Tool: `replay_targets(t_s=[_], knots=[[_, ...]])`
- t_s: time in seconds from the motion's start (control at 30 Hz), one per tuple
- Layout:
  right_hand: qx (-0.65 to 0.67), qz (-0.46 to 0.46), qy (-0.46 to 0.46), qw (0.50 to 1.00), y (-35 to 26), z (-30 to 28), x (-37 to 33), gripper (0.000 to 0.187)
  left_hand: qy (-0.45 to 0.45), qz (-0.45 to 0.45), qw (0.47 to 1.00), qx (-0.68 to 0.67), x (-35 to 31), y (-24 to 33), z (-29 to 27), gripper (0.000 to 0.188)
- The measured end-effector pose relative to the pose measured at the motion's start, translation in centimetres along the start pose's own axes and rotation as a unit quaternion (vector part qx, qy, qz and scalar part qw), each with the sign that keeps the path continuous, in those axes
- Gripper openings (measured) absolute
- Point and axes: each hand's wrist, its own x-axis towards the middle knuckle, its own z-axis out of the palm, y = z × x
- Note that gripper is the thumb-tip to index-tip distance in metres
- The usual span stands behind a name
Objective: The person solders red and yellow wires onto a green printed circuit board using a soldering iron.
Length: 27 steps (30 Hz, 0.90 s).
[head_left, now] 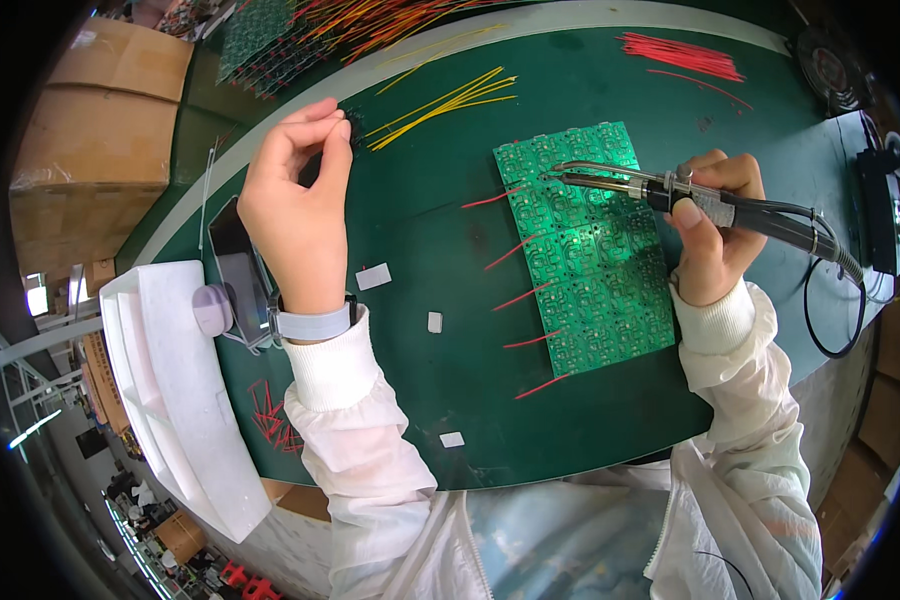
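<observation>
My right hand (715,230) grips a soldering iron (710,203) with a thin metal feed tube along its top. Its tip is over the upper part of a green circuit board panel (600,270), which lies on the dark green table. Several red wires (518,297) stick out from the panel's left edge. To the left, my left hand (305,175) is raised with thumb and fingers pinched together. Beside its fingertips is a small dark clump (355,125), too unclear to name. Whatever the pinch holds, if anything, I cannot make out.
Yellow wires (440,110) and a red wire bundle (682,57) lie at the back. A phone-like device (235,265) and white foam tray (185,390) stand left, near short red wires (273,418). A black cable (810,320) loops at right.
</observation>
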Motion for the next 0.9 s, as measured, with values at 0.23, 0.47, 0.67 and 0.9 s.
replay_targets(t_s=[0.23, 0.47, 0.67, 0.9], knots=[[0.029, 0.049, 0.029, 0.998, -0.4, -0.5, -0.7, 0.019, -0.067, -0.128, 0.983, -0.114, -3.8, 5.6, 1.4, 0.008], [0.016, 0.049, 0.048, 0.997, -1.0, -1.4, -1.8, 0.023, -0.099, 0.001, 0.995, 0.032, -7.7, 5.6, 4.3, 0.013], [0.032, 0.034, -0.012, 0.999, -0.5, -1.2, -1.6, 0.024, -0.108, 0.047, 0.991, 0.072, -7.9, 4.2, 4.8, 0.015], [0.005, 0.033, -0.037, 0.999, -0.3, -1.2, -1.6, 0.023, -0.115, 0.067, 0.988, 0.074, -8.0, 3.9, 5.0, 0.016]])
